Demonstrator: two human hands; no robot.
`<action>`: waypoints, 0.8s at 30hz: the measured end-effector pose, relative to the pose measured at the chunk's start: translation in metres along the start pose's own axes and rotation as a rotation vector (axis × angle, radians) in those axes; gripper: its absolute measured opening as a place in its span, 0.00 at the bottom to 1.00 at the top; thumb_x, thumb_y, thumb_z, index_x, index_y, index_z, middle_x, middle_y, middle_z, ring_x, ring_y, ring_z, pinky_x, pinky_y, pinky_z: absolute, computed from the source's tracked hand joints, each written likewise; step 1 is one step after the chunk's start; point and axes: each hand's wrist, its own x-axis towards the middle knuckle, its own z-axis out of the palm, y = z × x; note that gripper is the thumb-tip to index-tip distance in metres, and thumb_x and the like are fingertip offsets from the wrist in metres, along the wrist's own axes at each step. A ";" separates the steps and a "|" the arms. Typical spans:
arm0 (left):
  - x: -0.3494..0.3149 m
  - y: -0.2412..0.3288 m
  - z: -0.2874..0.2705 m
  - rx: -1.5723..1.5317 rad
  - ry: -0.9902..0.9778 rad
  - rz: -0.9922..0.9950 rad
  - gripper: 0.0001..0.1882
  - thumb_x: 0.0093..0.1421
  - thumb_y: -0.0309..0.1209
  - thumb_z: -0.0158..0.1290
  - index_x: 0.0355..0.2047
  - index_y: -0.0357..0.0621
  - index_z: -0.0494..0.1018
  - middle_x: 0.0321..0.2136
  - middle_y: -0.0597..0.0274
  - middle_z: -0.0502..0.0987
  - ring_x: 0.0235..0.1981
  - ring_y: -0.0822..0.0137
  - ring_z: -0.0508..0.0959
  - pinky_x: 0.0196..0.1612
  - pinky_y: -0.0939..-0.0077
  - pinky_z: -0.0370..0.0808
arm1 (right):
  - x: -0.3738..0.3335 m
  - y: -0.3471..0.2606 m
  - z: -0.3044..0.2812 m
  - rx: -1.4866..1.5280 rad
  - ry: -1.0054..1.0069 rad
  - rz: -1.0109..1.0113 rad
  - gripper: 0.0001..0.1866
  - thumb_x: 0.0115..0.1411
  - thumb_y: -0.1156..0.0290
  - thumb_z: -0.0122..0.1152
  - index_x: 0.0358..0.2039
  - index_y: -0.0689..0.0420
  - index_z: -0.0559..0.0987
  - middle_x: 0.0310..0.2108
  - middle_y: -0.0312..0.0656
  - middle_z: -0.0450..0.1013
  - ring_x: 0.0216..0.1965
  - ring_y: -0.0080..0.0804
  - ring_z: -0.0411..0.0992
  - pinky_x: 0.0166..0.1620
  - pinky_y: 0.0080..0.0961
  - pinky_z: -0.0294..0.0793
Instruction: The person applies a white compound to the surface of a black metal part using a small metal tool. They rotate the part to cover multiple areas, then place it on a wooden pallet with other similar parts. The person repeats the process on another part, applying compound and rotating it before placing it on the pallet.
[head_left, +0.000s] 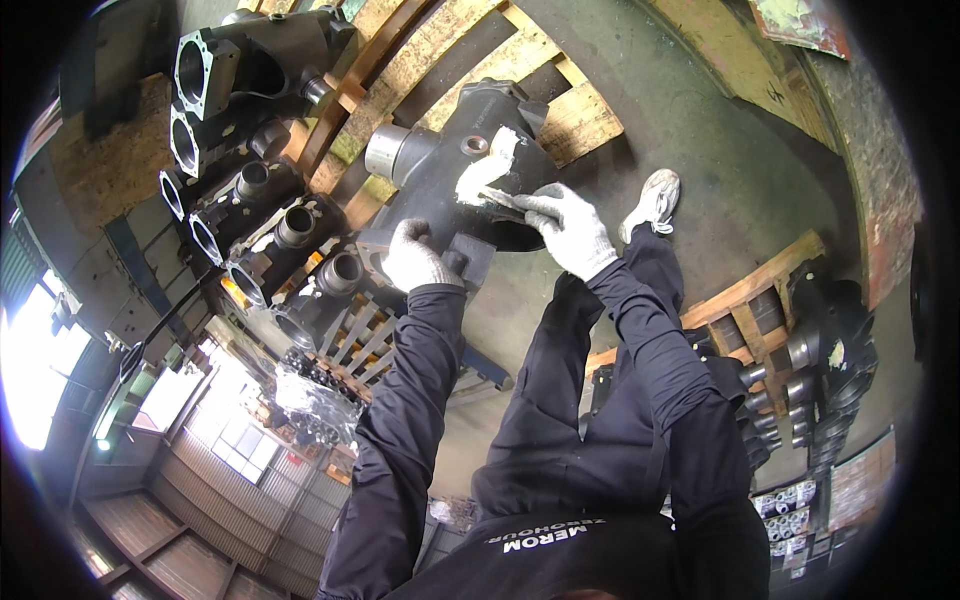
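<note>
A large black metal casting point(440, 170) with a bright machined cylindrical end lies in front of me on a wooden pallet. Pale cream putty point(490, 168) is smeared across its upper surface, beside a round threaded hole. In a white knit glove, my right hand point(570, 228) pinches a small putty knife point(503, 198), its blade touching the lower end of the putty. My left hand point(418, 258), gloved likewise, grips the near square flange of the casting with its fingers bent over the edge. The glove hides part of that flange.
Several similar black castings point(255, 190) with open flanges stand in a row on the left. The wooden pallet point(440, 60) runs under and beyond the casting. More dark parts point(830, 350) sit on a pallet at the right. My white shoe point(657, 200) is on the floor.
</note>
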 end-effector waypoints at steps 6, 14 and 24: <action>0.002 -0.003 -0.003 0.010 0.024 0.054 0.06 0.52 0.33 0.57 0.24 0.45 0.74 0.31 0.60 0.73 0.31 0.62 0.72 0.28 0.63 0.72 | -0.009 -0.013 0.009 -0.103 0.001 -0.113 0.13 0.59 0.73 0.67 0.45 0.51 0.86 0.40 0.42 0.77 0.42 0.41 0.78 0.46 0.30 0.77; 0.009 -0.011 -0.009 0.004 0.069 0.071 0.08 0.50 0.30 0.59 0.28 0.40 0.76 0.27 0.60 0.73 0.27 0.64 0.72 0.30 0.67 0.73 | -0.029 -0.007 -0.013 0.264 -0.035 0.062 0.14 0.64 0.79 0.60 0.50 0.60 0.83 0.40 0.40 0.78 0.42 0.26 0.75 0.47 0.21 0.74; 0.033 -0.038 -0.026 -0.023 0.142 0.178 0.08 0.48 0.29 0.59 0.28 0.42 0.73 0.26 0.62 0.72 0.24 0.65 0.72 0.27 0.68 0.73 | -0.020 0.021 -0.048 0.875 0.108 0.656 0.17 0.73 0.73 0.50 0.58 0.68 0.72 0.47 0.48 0.78 0.36 0.32 0.80 0.42 0.30 0.84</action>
